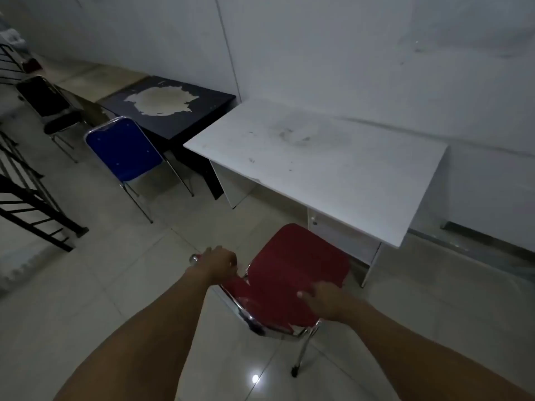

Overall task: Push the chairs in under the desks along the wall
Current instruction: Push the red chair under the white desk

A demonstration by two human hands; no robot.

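Note:
A red padded chair (292, 267) with a chrome frame stands on the tiled floor just in front of the white desk (333, 169), its seat partly reaching under the desk's near edge. My left hand (218, 263) is closed on the top left corner of the backrest. My right hand (325, 299) grips the right side of the backrest. Further left, a blue chair (124, 149) sits at a dark desk (170, 111) with a worn patch on top. A black chair (49, 102) stands beyond it.
Both desks stand against a white wall (318, 47). A black metal stair railing (26, 198) runs along the left side. Glossy floor tiles (130, 285) lie between the railing and the chairs. A dark strip (486, 241) lies on the floor at the right wall.

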